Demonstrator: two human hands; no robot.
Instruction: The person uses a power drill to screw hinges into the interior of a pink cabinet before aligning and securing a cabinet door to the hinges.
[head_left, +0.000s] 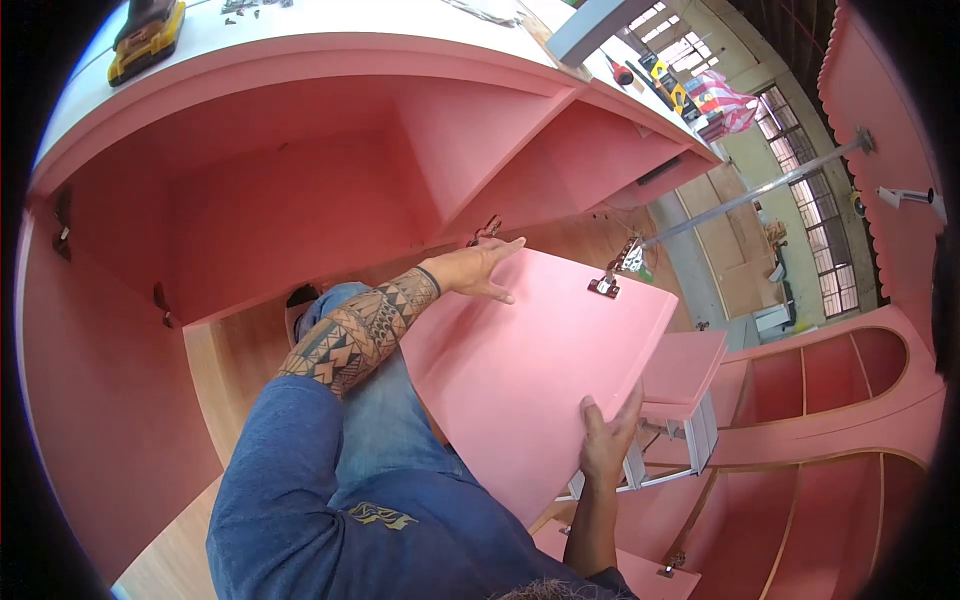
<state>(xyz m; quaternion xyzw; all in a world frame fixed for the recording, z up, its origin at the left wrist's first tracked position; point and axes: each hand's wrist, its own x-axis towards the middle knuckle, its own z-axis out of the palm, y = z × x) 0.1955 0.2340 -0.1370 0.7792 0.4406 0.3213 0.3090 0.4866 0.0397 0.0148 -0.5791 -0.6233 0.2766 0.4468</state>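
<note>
A pink panel (545, 370) lies tilted over my lap, with a metal hinge (604, 286) at its upper right edge and another hinge (487, 229) near its top left. My left hand (474, 271) rests on the panel's upper left corner, fingers spread. At the panel's right edge, my right hand (607, 437) grips it, thumb on the face and the fingers partly hidden behind. Beyond the panel stands a pink cabinet (290, 200) with open compartments.
A yellow and black tool (145, 45) and small metal parts (250, 10) lie on the cabinet top. An open door (100, 380) with hinges stands at left. At right are a step ladder (690, 440), another pink panel (680, 370) and arched shelving (820, 390).
</note>
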